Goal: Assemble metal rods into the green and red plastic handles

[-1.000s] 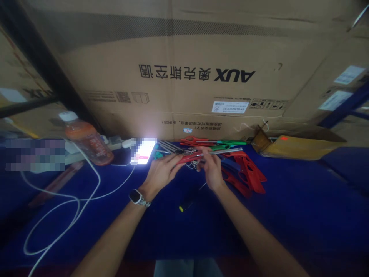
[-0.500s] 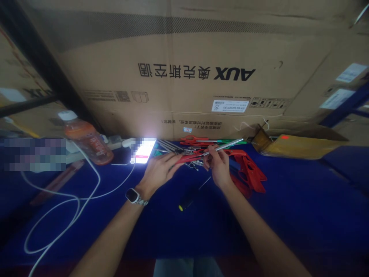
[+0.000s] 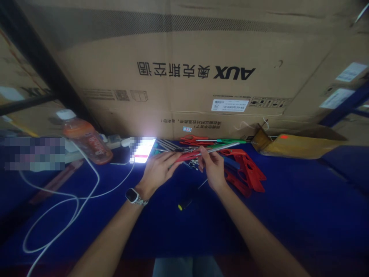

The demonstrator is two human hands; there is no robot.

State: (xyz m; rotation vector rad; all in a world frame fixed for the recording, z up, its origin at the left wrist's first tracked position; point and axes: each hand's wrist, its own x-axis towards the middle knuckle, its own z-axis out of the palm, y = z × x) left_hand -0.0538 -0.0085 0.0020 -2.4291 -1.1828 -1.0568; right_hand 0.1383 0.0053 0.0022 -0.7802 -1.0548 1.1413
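My left hand [image 3: 157, 169], with a watch on its wrist, is closed around a slim red plastic handle-like piece [image 3: 188, 156] pointing right. Between the thumb and fingers of my right hand [image 3: 213, 171] is a thin silver metal rod [image 3: 228, 147]. The rod's left end meets or lies against the red piece's tip; whether it sits inside cannot be made out. Behind both hands lie metal rods and small wire-like parts [image 3: 191, 165], partly hidden. A screwdriver [image 3: 185, 204] with a dark, yellow-ended handle rests on the blue table in front of my hands.
Red plastic frames [image 3: 250, 169] and a blue block [image 3: 231, 163] lie right of my right hand. Red-handled [image 3: 194, 138] and green-handled tools [image 3: 235, 141] lie behind. A lit phone [image 3: 145, 148], drink bottle [image 3: 88, 138] and white cable [image 3: 98, 177] are left; a large carton [image 3: 178, 46] stands behind.
My right hand has shifted left with the metal rod, bringing the rod closer along the red piece. The rod lies flatter now. My left hand is nearly still.
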